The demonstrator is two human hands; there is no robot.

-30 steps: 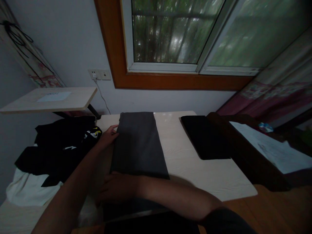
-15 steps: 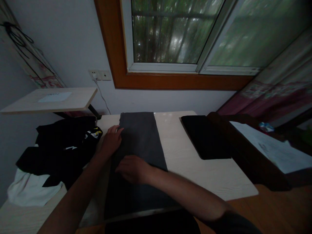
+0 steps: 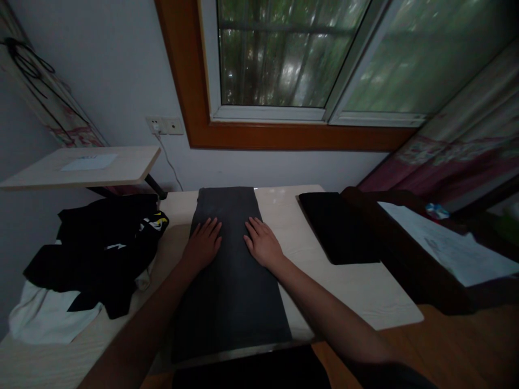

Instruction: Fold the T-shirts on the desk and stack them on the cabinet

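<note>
A dark grey cloth (image 3: 235, 302), folded into a long strip, lies flat from the far edge of the pale wooden table (image 3: 336, 292) to the near one. My left hand (image 3: 204, 244) rests palm down on the strip's left side, fingers stretched out. On the right side of the cloth lies my right hand (image 3: 263, 241), also flat with its fingers apart. Neither hand grips anything. Whether the cloth is a garment, I cannot tell.
Left of the cloth sits a pile of black clothes (image 3: 101, 243) over a white garment (image 3: 48, 319). A raised shelf (image 3: 133, 167) stands behind it. At the right are a flat black item (image 3: 336, 232) and dark furniture bearing a paper sheet (image 3: 450, 243).
My right hand has moved from the cloth's left side to its right side and opened flat. My left hand has shifted right, from the cloth's left edge onto its surface.
</note>
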